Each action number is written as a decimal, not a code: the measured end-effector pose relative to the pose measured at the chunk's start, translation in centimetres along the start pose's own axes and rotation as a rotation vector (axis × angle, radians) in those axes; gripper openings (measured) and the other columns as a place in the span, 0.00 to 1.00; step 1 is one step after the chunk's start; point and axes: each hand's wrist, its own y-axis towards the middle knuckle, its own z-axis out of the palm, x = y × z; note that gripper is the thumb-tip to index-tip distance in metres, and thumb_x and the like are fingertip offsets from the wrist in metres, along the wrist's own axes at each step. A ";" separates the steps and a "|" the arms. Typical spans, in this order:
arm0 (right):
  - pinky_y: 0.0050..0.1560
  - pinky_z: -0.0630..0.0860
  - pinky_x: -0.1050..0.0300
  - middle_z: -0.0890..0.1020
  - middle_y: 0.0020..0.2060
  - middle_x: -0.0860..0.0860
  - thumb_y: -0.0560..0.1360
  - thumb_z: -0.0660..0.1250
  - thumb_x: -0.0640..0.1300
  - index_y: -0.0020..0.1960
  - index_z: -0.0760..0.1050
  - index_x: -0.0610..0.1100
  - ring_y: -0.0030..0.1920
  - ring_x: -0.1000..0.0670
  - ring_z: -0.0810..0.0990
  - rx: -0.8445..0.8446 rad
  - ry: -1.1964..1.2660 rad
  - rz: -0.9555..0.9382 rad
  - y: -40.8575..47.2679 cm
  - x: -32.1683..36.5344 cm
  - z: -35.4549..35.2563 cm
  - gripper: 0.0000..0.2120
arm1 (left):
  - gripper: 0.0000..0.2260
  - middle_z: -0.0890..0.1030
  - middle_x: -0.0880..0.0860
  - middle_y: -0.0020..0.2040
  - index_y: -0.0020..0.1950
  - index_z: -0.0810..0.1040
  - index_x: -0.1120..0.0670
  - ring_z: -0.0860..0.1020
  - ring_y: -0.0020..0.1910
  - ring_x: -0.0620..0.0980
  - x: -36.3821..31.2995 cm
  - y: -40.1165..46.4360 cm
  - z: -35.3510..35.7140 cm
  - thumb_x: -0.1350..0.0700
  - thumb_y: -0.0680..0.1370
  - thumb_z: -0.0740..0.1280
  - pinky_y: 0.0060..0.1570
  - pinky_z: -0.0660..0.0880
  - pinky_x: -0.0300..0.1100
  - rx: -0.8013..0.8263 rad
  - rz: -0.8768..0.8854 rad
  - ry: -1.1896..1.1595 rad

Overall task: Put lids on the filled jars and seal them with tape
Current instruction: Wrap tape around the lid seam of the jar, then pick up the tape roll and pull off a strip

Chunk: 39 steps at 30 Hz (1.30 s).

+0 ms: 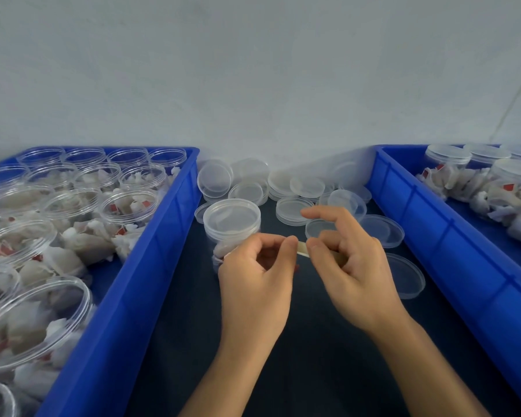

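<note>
**Tape strip held between both hands, lidded jar directly behind the left hand**

Nearest the camera, two bare forearms reach forward over the dark desk (pixel 313 371). The left hand (pixel 254 275) has its fingers curled, thumb and forefinger pinching one end of a short strip of tape (pixel 302 248). The right hand (pixel 352 266) pinches the other end between thumb and a curled finger, with its forefinger raised and free. The strip runs roughly left to right between the two pinches and looks pale, narrow and taut; its full length is hidden by the right hand's fingers.

Just behind and slightly left of the left hand stands the jar (pixel 232 233), upright on the desk, clear plastic, with white wrapped contents and a clear lid (pixel 231 213) already seated on it. Its lower part is partly hidden by the left hand's knuckles. The left hand is the nearer to it. In my judgement the coming move is to carry the strip forward and left to the seam where lid meets jar wall, which lies above the tape's present level.

Beyond, loose lids (pixel 292 206) lie scattered and stacked toward the wall. The left bin (pixel 151 266) holds open filled jars without lids. The right bin (pixel 433 230) holds lidded jars at its far end.
</note>
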 end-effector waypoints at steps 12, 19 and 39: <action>0.33 0.69 0.59 0.73 0.25 0.43 0.80 0.67 0.47 0.64 0.77 0.58 0.25 0.44 0.69 -0.024 0.193 -0.004 -0.1 -0.4 0.1 0.14 | 0.09 0.88 0.63 0.50 0.61 0.76 0.60 0.88 0.51 0.60 -0.8 -0.2 0.7 0.61 0.82 0.71 0.49 0.85 0.48 0.138 -0.468 -0.734; 0.35 0.70 0.56 0.75 0.29 0.49 0.82 0.61 0.52 0.68 0.73 0.60 0.29 0.47 0.72 0.073 0.039 -0.007 -0.2 -0.6 0.4 0.15 | 0.04 0.87 0.63 0.47 0.58 0.75 0.60 0.88 0.49 0.61 0.1 0.0 0.6 0.64 0.84 0.67 0.49 0.86 0.48 0.087 -0.389 -0.613; 0.69 0.67 0.62 0.75 0.63 0.59 0.84 0.63 0.51 0.69 0.74 0.53 0.67 0.56 0.69 0.458 -0.390 0.062 -1.1 -2.4 4.2 0.14 | 0.20 0.76 0.51 0.70 0.72 0.77 0.51 0.75 0.71 0.47 5.3 3.6 -4.2 0.52 0.80 0.71 0.68 0.74 0.42 -0.103 0.343 0.257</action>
